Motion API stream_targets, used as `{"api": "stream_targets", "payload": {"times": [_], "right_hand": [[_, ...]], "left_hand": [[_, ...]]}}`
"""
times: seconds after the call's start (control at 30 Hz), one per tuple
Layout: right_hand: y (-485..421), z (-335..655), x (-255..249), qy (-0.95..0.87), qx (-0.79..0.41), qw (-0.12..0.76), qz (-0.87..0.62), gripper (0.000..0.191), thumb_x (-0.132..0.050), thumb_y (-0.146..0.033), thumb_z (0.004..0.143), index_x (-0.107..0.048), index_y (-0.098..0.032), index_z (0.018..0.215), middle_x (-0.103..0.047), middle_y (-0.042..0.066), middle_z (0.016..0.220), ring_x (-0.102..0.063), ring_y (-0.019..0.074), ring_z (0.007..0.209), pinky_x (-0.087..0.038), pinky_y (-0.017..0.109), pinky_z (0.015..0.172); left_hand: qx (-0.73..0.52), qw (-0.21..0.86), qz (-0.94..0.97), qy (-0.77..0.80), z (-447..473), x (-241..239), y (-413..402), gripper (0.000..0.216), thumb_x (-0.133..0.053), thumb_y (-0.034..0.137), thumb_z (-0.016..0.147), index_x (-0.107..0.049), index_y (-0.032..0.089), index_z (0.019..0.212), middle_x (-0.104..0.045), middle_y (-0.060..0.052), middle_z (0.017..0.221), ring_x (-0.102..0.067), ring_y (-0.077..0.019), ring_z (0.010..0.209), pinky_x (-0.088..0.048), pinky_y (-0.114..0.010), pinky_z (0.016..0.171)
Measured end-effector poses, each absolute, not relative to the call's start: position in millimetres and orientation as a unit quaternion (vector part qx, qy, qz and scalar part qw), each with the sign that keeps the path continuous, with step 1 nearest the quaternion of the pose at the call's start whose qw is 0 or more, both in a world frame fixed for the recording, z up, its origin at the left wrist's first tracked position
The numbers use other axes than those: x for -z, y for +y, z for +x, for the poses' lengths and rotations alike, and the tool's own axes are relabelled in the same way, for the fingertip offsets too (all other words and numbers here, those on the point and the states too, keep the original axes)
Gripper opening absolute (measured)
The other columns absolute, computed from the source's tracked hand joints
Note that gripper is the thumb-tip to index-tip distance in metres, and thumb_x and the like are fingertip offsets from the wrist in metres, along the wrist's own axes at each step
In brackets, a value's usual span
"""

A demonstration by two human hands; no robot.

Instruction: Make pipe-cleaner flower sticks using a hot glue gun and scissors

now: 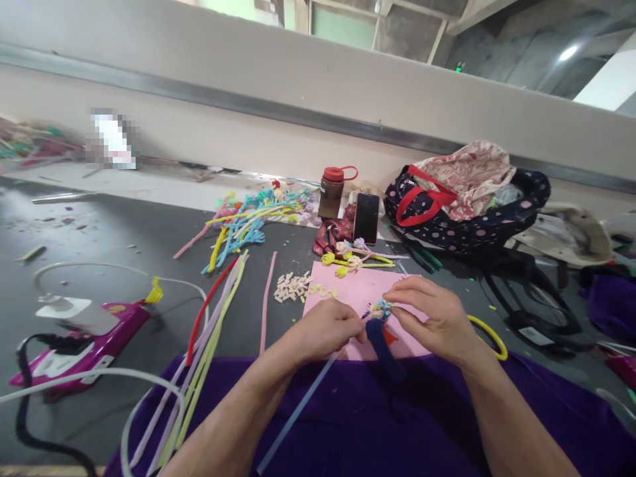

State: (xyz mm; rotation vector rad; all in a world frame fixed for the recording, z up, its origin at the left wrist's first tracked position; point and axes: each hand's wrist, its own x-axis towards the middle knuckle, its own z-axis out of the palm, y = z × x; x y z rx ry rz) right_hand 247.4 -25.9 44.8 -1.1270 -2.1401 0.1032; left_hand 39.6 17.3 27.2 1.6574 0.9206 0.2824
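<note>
My left hand (325,329) and my right hand (437,317) meet over a pink sheet (348,291), both with fingers pinched on a small pipe-cleaner flower (380,310) with a light blue and dark blue head. A dark blue stem (385,348) hangs down from the flower over the purple cloth (387,411). A pale blue pipe cleaner (298,411) runs from under my left hand toward the lower left.
Long pipe cleaners (209,338) lie to the left, finished flowers (253,218) farther back. A pink glue gun (84,338) with cables sits at the left. Small beige pieces (292,286), a brown bottle (331,192), a phone (366,218), a dotted bag (467,205) and a yellow ring (491,334) surround the sheet.
</note>
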Motion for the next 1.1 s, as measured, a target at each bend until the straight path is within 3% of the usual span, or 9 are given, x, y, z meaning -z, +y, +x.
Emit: {"api": "stream_targets", "payload": {"times": [0.13, 0.27, 0.53, 1.1], "right_hand": [[-27, 249, -50, -0.805, -0.107, 0.381, -0.442, 0.016, -0.059, -0.014, 0.079, -0.068, -0.019, 0.091, -0.066, 0.006, 0.086, -0.062, 0.0180, 0.082, -0.050, 0.031, 0.073], [-27, 250, -54, -0.786, -0.178, 0.424, -0.414, 0.013, -0.060, -0.012, 0.078, -0.068, -0.020, 0.085, -0.066, 0.004, 0.080, -0.062, 0.0171, 0.077, -0.050, 0.031, 0.071], [-28, 241, -53, -0.774, -0.209, 0.446, -0.399, 0.014, -0.063, -0.015, 0.076, -0.069, -0.022, 0.087, -0.064, 0.005, 0.089, -0.060, 0.0187, 0.085, -0.047, 0.035, 0.079], [-26, 234, -45, -0.786, -0.205, 0.417, -0.407, 0.015, -0.059, -0.008, 0.076, -0.067, -0.020, 0.082, -0.062, 0.004, 0.089, -0.059, 0.0171, 0.085, -0.047, 0.032, 0.077]], "left_hand": [[-0.119, 0.716, 0.612, 0.315, 36, -27, 19, 0.024, -0.048, 0.026, 0.073, -0.067, 0.012, 0.066, -0.031, 0.008, 0.033, -0.023, -0.0059, 0.031, -0.014, -0.020, 0.035], [-0.129, 0.772, 0.562, 0.267, 33, -25, 20, 0.025, -0.049, 0.026, 0.076, -0.066, 0.011, 0.066, -0.030, 0.009, 0.031, -0.018, -0.0047, 0.029, -0.013, -0.021, 0.032], [-0.115, 0.778, 0.551, 0.278, 37, -23, 20, 0.025, -0.051, 0.027, 0.077, -0.067, 0.011, 0.065, -0.030, 0.009, 0.030, -0.019, -0.0038, 0.027, -0.012, -0.019, 0.031], [-0.116, 0.759, 0.582, 0.268, 39, -23, 18, 0.025, -0.049, 0.025, 0.077, -0.068, 0.011, 0.066, -0.031, 0.008, 0.031, -0.019, -0.0042, 0.028, -0.013, -0.020, 0.033]]}}
